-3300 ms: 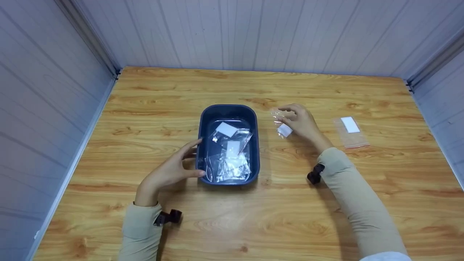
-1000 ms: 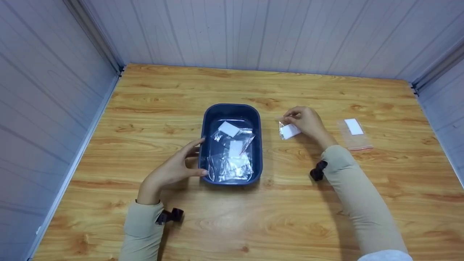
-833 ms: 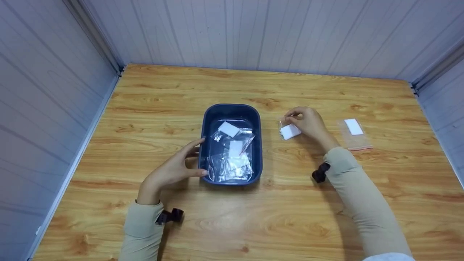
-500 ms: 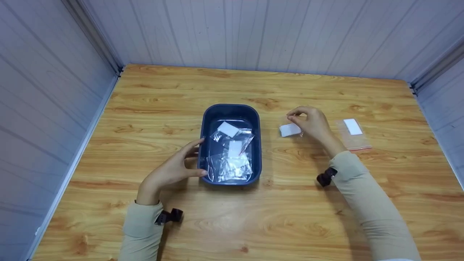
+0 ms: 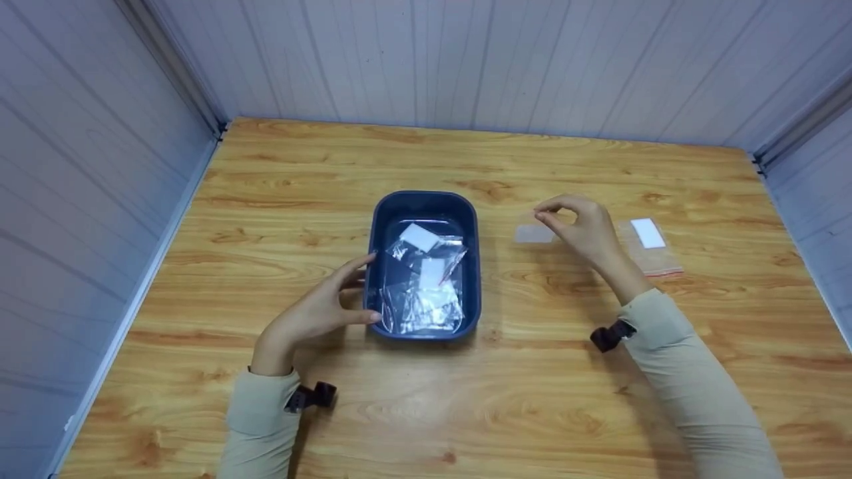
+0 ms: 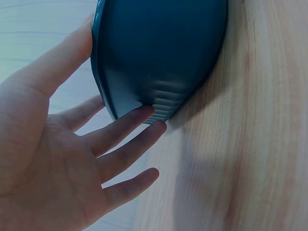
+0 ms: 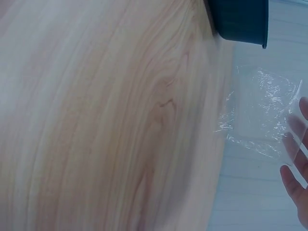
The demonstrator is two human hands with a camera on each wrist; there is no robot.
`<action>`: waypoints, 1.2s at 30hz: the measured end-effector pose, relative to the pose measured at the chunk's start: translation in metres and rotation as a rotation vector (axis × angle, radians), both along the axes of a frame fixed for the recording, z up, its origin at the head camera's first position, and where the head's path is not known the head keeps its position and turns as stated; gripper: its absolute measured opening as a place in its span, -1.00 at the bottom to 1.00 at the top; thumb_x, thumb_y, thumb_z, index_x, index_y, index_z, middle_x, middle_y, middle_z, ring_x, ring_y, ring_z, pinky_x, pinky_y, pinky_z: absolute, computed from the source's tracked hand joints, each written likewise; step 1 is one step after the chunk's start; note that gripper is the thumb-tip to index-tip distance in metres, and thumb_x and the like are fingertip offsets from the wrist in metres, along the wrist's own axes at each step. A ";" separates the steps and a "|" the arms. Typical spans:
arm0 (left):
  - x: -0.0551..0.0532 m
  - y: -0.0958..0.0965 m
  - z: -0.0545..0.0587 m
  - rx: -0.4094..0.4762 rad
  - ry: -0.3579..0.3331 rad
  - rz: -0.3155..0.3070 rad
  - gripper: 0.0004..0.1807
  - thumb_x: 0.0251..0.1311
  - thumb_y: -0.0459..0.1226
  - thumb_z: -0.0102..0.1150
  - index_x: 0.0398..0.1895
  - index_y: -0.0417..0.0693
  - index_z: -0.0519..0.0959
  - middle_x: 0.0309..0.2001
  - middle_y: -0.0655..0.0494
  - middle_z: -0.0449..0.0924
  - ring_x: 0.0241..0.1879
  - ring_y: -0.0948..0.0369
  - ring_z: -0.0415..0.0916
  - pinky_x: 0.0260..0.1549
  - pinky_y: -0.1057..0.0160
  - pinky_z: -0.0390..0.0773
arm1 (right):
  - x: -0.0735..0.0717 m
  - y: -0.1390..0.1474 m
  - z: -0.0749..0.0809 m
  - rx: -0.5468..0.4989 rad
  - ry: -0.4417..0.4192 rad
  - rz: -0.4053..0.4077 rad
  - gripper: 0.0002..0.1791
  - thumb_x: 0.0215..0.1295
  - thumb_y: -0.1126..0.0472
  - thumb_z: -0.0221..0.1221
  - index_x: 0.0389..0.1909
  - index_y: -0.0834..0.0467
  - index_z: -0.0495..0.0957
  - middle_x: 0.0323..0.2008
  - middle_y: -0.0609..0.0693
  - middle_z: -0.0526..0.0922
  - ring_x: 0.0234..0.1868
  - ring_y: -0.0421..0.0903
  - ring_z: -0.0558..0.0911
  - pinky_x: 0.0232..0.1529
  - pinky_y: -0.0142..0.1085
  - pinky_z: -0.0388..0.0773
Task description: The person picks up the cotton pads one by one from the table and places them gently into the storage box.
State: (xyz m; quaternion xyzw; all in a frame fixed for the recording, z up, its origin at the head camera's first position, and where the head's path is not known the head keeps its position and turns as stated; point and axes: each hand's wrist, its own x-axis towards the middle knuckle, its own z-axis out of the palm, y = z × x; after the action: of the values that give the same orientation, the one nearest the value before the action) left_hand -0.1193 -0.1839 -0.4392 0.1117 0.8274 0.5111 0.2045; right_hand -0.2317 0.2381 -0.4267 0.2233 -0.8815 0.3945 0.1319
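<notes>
- Pinching the near-weightless film, the right hand (image 5: 586,231) brings thumb and fingertips together on the edge of a small clear plastic bag (image 5: 534,234); the fingers are closed to the thickness of the film and hold nothing else.
- The bag lies to the left of that grip, between the right hand and a deep navy-blue rectangular plastic tub (image 5: 471,279), apart from both the rim and the left hand. The right hand is the nearer one by far.
- A translucent pale rectangle (image 5: 532,234) shows in the bag, its long side running crosswise, roughly from the fingers toward the tub. The tub's own long axis runs away from the person.
- The bag looks tipped up on edge; whether its lower edge touches the wood-grain table (image 5: 413,406) I cannot tell.
- The left hand (image 5: 309,316) has thumb and fingers spread wide, resting against the tub's left side, not wrapped around it; a ribbed corner shows there from the left wrist.
- Inside the tub, glossy, crinkled clear bags (image 5: 432,303) overlap, with white rectangles among them.
- Well to the right, a flat clear bag with a red strip (image 5: 655,261) lies on the table, a matte white oblong at its far end.
</notes>
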 end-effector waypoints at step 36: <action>0.000 0.001 0.000 0.010 -0.020 0.011 0.07 0.04 -0.13 0.50 0.57 0.20 0.05 0.47 -0.08 0.18 0.43 -0.07 0.14 0.39 -0.24 0.01 | 0.039 -0.048 0.032 -0.178 0.238 0.176 -0.87 0.16 0.42 0.36 -0.26 0.22 0.74 -0.30 -0.02 0.76 -0.22 -0.10 0.66 -0.02 -0.33 0.51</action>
State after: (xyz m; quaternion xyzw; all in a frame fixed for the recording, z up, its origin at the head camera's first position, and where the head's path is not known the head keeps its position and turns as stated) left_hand -0.1194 -0.1827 -0.4389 0.1028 0.8234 0.5172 0.2095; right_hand -0.1929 0.1903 -0.3948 0.3323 -0.7983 0.4519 0.2193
